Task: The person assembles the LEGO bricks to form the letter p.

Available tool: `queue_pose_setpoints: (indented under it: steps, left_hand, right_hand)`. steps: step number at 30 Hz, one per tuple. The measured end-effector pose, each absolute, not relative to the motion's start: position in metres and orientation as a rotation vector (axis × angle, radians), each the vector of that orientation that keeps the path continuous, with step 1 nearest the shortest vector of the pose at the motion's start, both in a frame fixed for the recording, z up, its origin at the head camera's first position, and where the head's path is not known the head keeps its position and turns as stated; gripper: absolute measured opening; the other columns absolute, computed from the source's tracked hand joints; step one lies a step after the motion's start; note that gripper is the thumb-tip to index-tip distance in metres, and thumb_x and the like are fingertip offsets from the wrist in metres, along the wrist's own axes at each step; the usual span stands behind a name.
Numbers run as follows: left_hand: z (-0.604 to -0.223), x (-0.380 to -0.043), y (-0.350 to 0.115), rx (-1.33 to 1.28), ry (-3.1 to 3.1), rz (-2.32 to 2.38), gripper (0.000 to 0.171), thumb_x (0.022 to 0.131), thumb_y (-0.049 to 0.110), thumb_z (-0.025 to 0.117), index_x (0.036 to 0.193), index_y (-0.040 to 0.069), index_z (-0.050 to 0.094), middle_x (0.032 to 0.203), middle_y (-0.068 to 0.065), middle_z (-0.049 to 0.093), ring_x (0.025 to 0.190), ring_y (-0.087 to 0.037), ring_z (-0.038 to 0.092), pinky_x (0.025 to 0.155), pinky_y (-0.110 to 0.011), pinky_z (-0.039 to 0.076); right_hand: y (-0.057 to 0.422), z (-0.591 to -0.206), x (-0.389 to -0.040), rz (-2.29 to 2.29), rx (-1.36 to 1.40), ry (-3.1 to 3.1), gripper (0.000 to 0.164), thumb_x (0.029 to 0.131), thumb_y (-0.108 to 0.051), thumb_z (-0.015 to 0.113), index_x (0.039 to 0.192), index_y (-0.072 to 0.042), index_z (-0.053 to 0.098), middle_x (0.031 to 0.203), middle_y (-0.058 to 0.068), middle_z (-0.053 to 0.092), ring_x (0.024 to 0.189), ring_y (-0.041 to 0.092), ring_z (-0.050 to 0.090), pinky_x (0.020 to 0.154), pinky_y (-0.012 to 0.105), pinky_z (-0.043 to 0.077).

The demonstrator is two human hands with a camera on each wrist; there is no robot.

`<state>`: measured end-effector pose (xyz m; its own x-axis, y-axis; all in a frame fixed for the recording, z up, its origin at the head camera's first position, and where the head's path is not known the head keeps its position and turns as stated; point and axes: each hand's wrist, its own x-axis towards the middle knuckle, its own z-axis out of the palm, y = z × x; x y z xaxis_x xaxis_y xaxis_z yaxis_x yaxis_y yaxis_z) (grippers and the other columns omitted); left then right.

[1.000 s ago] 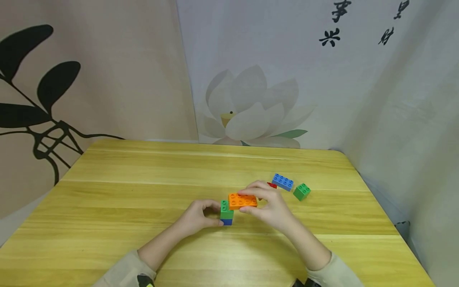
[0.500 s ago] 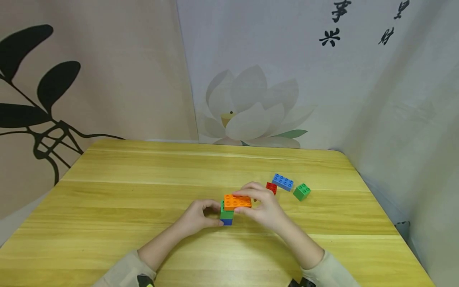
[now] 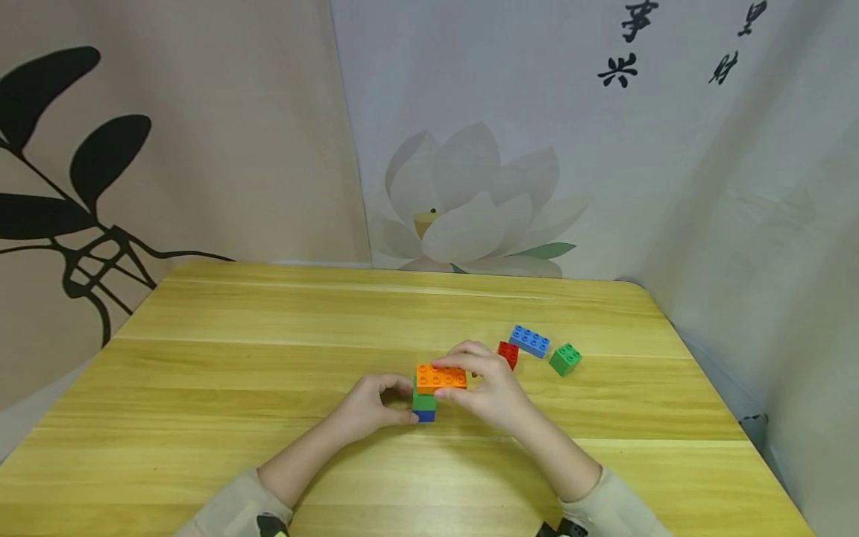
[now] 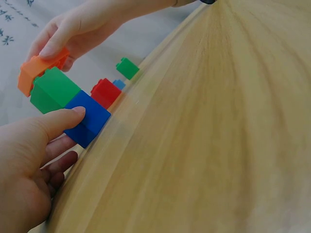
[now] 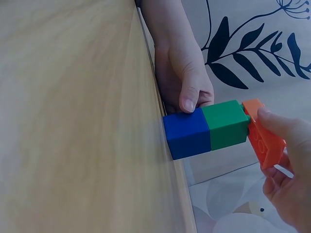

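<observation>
A dark blue block (image 5: 188,135) stands on the table with a green block (image 5: 226,125) stacked on it. My left hand (image 3: 370,406) grips this stack low down, its thumb on the blue block in the left wrist view. My right hand (image 3: 488,385) pinches an orange block (image 3: 441,378) between thumb and fingers. The orange block lies across the top of the green one, its right end jutting past the stack. In the right wrist view it is tilted, with some green studs showing at the joint, so it is not fully seated.
Beyond my right hand lie a red block (image 3: 508,353), a lighter blue block (image 3: 530,341) and a second green block (image 3: 565,359). The wooden table (image 3: 268,328) meets a printed cloth (image 3: 483,97) at its back edge.
My right hand has moved left with the orange block, from beside the green block's top to over it. More of the red block shows. My left hand and the stack have stayed put.
</observation>
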<state>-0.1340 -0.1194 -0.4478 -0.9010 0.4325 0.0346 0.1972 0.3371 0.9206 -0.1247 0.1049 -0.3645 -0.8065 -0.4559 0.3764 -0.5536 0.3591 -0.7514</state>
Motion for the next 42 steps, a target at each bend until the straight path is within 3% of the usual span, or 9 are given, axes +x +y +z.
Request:
queue_pose_setpoints:
  steps: [5,12,19,42]
  left_hand:
    - [-0.447,-0.133,-0.120,0.570,2.373,1.612,0.036,0.075,0.020,0.083,0.106,0.010,0.069,0.100,0.003,0.067,0.096,-0.017,0.059,0.086,-0.038,0.047]
    - [-0.446,-0.133,-0.119,0.582,2.383,1.604,0.034,0.076,0.020,0.083,0.106,0.010,0.069,0.100,0.003,0.067,0.095,-0.017,0.059,0.085,-0.036,0.048]
    - [-0.450,-0.135,-0.120,0.598,2.406,1.578,0.033,0.077,0.021,0.082,0.106,0.010,0.069,0.099,0.003,0.066,0.094,-0.017,0.059,0.084,-0.035,0.049]
    - [-0.448,-0.135,-0.118,0.590,2.386,1.582,0.036,0.077,0.021,0.082,0.107,0.009,0.069,0.102,0.002,0.067,0.096,-0.018,0.060,0.086,-0.037,0.049]
  right_hand:
    - [0.107,-0.382,-0.134,1.461,0.937,-2.500,0.033,0.074,-0.003,0.081,0.106,-0.004,0.072,0.102,0.003,0.063,0.097,0.018,0.054,0.079,0.032,0.049]
    - [0.109,-0.390,-0.138,1.463,0.992,-2.484,0.034,0.076,-0.018,0.082,0.108,-0.014,0.073,0.104,-0.007,0.062,0.099,0.014,0.054,0.080,0.031,0.049]
    - [0.109,-0.387,-0.138,1.419,1.034,-2.491,0.034,0.077,-0.020,0.081,0.109,-0.012,0.073,0.103,-0.009,0.061,0.099,0.013,0.054,0.084,0.032,0.050]
    - [0.114,-0.384,-0.142,1.310,1.100,-2.549,0.034,0.076,-0.017,0.082,0.108,-0.010,0.073,0.099,-0.009,0.059,0.094,0.012,0.053,0.079,0.027,0.051]
